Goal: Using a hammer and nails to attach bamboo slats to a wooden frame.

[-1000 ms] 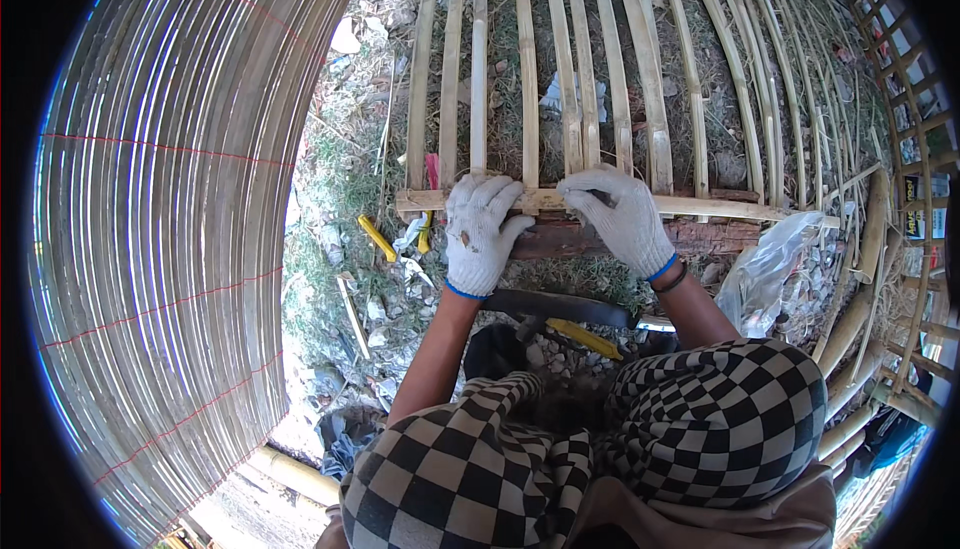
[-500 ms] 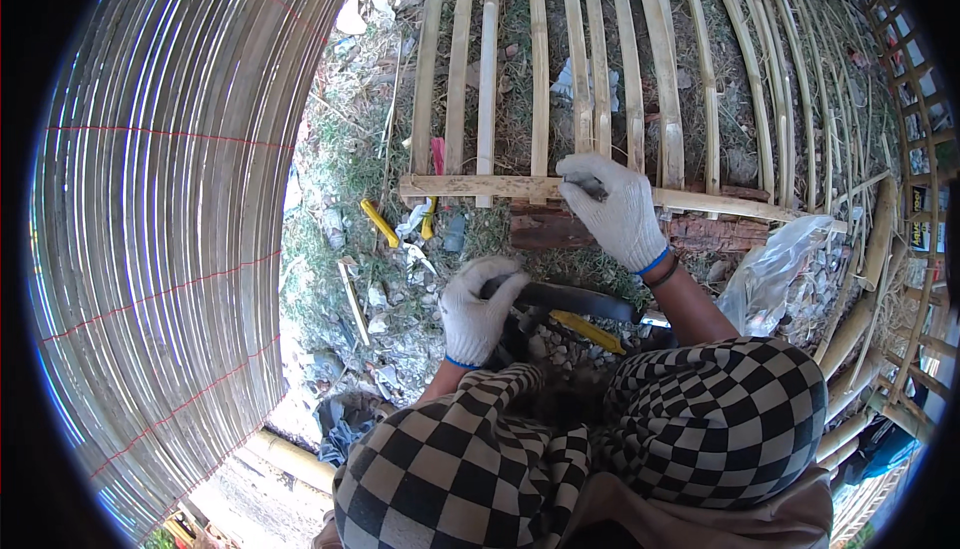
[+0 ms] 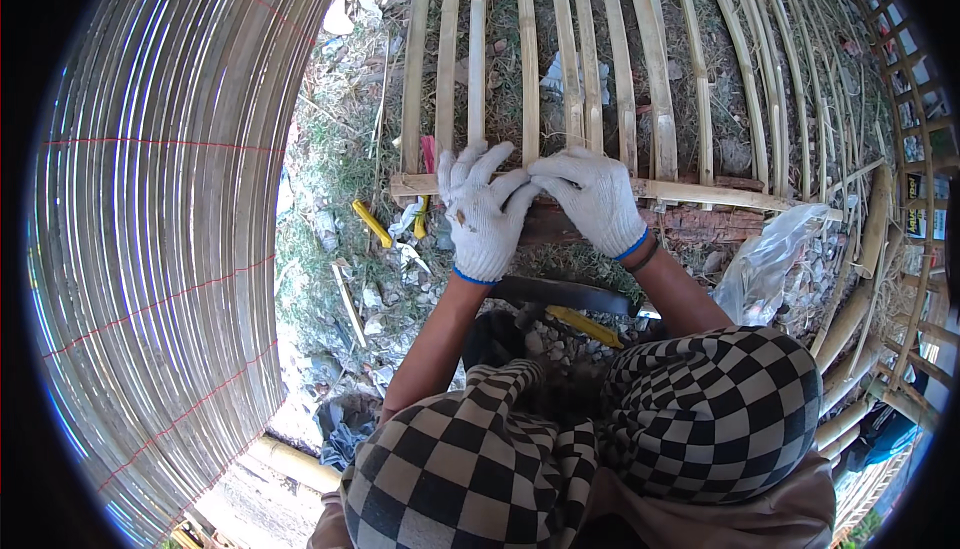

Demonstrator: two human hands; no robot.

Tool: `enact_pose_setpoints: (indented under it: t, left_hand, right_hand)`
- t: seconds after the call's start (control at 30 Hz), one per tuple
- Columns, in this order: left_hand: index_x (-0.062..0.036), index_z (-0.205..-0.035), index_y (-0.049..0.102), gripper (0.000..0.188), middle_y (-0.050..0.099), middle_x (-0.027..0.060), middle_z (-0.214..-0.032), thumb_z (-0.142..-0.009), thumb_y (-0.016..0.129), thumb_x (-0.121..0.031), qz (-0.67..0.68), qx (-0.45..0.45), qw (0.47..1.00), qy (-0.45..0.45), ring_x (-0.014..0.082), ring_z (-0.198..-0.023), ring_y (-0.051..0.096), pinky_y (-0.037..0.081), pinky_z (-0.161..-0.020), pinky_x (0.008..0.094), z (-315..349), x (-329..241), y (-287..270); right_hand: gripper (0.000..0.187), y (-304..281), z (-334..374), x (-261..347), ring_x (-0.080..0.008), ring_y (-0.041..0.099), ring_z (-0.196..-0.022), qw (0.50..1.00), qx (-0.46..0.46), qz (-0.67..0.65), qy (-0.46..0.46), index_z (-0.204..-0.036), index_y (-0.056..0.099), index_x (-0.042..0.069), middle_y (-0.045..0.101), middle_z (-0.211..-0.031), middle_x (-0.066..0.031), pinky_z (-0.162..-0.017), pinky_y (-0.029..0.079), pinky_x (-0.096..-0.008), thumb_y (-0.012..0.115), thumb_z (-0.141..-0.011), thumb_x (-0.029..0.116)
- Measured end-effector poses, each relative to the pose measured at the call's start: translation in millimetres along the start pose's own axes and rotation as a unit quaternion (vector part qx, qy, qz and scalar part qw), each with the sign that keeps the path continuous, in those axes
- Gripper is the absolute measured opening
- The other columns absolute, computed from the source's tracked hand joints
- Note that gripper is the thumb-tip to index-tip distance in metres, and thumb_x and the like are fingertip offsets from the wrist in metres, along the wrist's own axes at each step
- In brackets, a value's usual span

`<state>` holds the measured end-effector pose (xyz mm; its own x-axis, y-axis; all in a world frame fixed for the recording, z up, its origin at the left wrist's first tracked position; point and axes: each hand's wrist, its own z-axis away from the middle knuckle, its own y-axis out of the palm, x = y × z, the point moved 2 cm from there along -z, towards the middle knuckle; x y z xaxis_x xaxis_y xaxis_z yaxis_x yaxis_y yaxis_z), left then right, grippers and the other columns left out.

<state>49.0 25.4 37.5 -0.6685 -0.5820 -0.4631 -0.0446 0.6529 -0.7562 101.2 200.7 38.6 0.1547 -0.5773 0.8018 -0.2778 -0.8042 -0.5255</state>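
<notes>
Both hands wear white knit gloves with blue cuffs. My left hand [image 3: 483, 211] lies with fingers spread on a horizontal bamboo crossbar [image 3: 720, 192], at the foot of an upright bamboo slat [image 3: 527, 59]. My right hand [image 3: 592, 197] presses on the same crossbar right beside it, fingers curled at the slat's base; whether it pinches anything is hidden. Several more bamboo slats [image 3: 655, 49] fan upward from the crossbar over bare ground.
A large curved woven bamboo panel [image 3: 160, 229] with red threads fills the left. Yellow-handled tools [image 3: 372, 223] lie on the rubble by the crossbar. A dark curved blade [image 3: 565, 294] rests near my knees, a clear plastic bag [image 3: 770, 259] at the right. Checkered trousers [image 3: 700, 419] cover my legs.
My left hand rose from near my knees back to the crossbar and now lies beside the right hand. The right hand stayed on the crossbar.
</notes>
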Motion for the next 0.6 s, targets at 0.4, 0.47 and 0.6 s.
enact_pose_setpoints:
  t: [0.4, 0.47, 0.6]
  left_hand:
    - [-0.0109, -0.097, 0.081, 0.016, 0.077, 0.0059, -0.122, -0.082, 0.085, -0.015, 0.023, -0.027, 0.999, -0.007, 0.0337, -0.125, 0.065, 0.037, -0.122, 0.058, 1, 2, 11]
    - [-0.0109, -0.097, 0.081, 0.015, 0.077, 0.0059, -0.121, -0.083, 0.085, -0.015, 0.032, -0.027, 0.999, -0.007, 0.0335, -0.125, 0.065, 0.037, -0.122, 0.0577, 2, 4, 13]
    - [-0.0109, -0.096, 0.081, 0.012, 0.078, 0.006, -0.119, -0.085, 0.085, -0.015, 0.064, -0.04, 0.997, -0.01, 0.0334, -0.123, 0.067, 0.038, -0.121, 0.057, 5, 7, 16]
  right_hand:
    - [0.022, -2, -4, -1, -0.0338, 0.074, -0.085, 0.999, 0.035, 0.018, -0.002, -0.113, 0.082, 0.009, 0.075, -0.097, -0.0116, -0.074, 0.06, -0.0421, 0.08, -0.094, 0.021]
    - [0.025, -10, 0, 10, -0.034, 0.073, -0.084, 0.999, 0.03, 0.025, 0.017, -0.116, 0.08, 0.009, 0.074, -0.097, -0.0121, -0.074, 0.059, -0.0423, 0.08, -0.094, 0.022]
    - [0.039, -25, 42, 24, -0.0352, 0.073, -0.091, 0.984, 0.127, 0.034, 0.119, -0.122, 0.073, 0.009, 0.071, -0.102, -0.0143, -0.079, 0.059, -0.0452, 0.084, -0.091, 0.029]
